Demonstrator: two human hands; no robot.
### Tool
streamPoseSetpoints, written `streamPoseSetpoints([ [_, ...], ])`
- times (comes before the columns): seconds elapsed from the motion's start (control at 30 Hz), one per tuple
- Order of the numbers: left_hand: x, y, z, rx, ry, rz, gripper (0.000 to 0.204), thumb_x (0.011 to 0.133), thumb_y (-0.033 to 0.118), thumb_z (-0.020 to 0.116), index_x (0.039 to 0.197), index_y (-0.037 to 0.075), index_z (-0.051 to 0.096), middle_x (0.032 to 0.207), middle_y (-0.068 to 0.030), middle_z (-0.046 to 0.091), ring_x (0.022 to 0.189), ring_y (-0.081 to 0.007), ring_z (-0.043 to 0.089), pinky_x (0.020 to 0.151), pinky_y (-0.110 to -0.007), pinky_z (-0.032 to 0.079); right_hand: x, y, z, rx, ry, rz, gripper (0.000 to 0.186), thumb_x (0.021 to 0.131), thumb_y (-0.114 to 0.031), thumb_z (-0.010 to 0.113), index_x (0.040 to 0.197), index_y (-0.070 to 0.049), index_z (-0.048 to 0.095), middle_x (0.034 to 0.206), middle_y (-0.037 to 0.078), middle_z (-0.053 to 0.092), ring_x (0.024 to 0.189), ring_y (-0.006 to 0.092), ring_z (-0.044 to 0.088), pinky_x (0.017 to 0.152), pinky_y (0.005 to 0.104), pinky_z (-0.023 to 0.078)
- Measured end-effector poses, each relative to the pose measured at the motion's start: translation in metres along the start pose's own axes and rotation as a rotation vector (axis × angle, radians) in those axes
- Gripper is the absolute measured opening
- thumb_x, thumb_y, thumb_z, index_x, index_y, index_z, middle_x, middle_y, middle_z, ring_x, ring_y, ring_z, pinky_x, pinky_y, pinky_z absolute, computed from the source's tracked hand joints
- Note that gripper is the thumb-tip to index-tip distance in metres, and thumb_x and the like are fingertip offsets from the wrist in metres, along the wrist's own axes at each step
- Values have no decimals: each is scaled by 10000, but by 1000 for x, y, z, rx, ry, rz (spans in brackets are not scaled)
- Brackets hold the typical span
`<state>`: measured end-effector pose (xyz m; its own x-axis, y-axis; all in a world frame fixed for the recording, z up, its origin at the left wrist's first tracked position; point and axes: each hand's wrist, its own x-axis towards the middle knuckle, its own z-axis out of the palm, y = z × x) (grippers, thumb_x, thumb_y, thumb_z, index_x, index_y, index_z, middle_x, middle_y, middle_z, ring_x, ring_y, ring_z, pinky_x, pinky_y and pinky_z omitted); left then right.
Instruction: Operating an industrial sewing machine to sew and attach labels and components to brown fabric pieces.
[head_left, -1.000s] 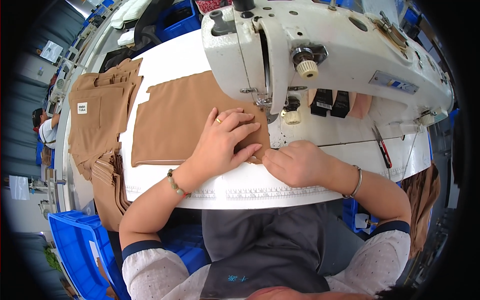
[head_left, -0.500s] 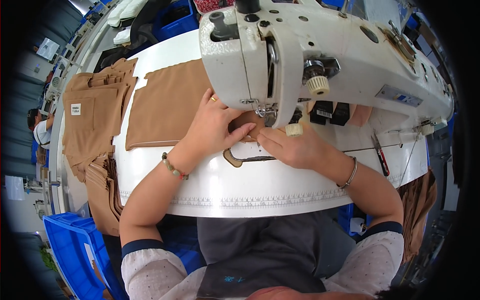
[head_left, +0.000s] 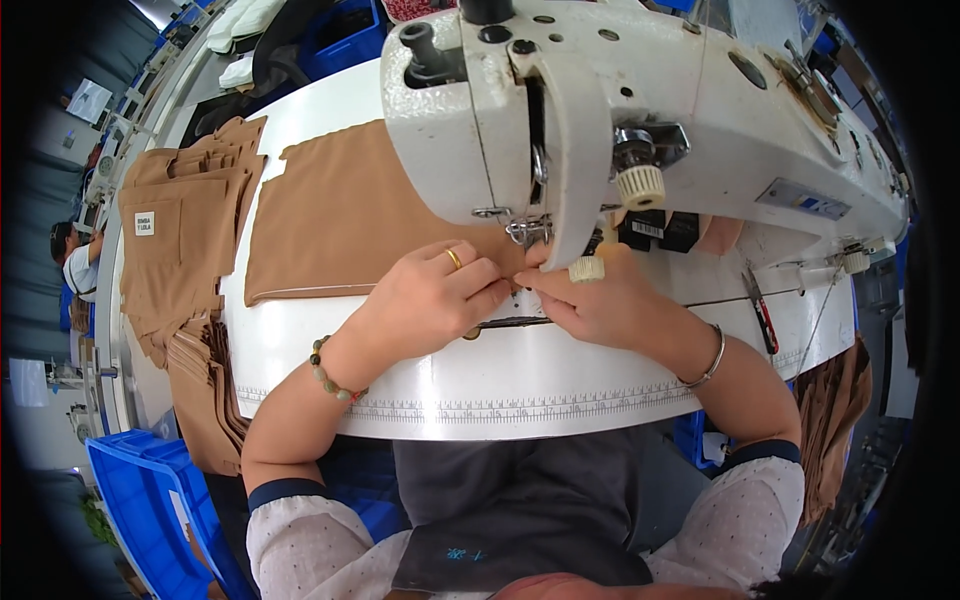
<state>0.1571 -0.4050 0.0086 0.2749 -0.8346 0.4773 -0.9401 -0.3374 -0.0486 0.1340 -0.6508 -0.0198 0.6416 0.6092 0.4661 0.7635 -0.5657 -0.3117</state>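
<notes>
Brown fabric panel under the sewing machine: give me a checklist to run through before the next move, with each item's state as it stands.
1. Brown panel lying flat: ok, spread on the white tabletop, its right part running under the sewing machine.
2. Left hand and right hand both at the panel's near right end: ok, fingertips close together.
3. Firm grip on the fabric: cannot tell, fingers hide it.
4. Right fingers clear of the needle area: not ok, one appears close beneath it.
5. Needle up: cannot tell, its tip is hidden.
6. Red-handled snips clear of the panel: ok, well to the right.
</notes>
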Motion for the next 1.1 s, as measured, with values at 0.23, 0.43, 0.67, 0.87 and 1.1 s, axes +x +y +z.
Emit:
streamPoseSetpoints([
  [0.23,-2,-3,1,20,-19,23,261,666,127,702,919,82,748,904,6,593,813,-164,591,709,-287,561,-2,4,10,38,63,-3,110,767,-143,720,874,-135,742,712,101,576,615,296,602,547,435,471],
  [0.43,-1,-2,2,19,-36,18,285,665,132,699,940,72,741,891,0,580,811,-167,589,699,-291,560,-4,4,8,48,58,7,84,771,-163,719,848,-136,735,684,91,563,599,284,596,533,428,465],
  [0.67,-1,3,0,9,-45,6,267,682,113,689,939,59,739,863,-8,562,806,-167,587,694,-288,556,-1,0,1,53,28,-4,102,745,-135,694,843,-133,723,674,93,565,577,290,594,533,432,472],
  [0.87,1,8,-7,37,-88,-9,232,709,96,690,931,57,747,851,-4,556,803,-165,584,699,-284,555,1,1,-4,38,2,-40,184,730,-111,700,905,-139,752,724,45,651,566,250,621,519,388,486],
  [1.1,-1,-3,3,30,-71,-56,238,717,107,707,949,83,754,874,7,578,835,-163,603,733,-305,567,5,2,1,-6,26,1,104,734,-104,693,838,-109,703,678,85,616,582,295,632,560,418,503],
])
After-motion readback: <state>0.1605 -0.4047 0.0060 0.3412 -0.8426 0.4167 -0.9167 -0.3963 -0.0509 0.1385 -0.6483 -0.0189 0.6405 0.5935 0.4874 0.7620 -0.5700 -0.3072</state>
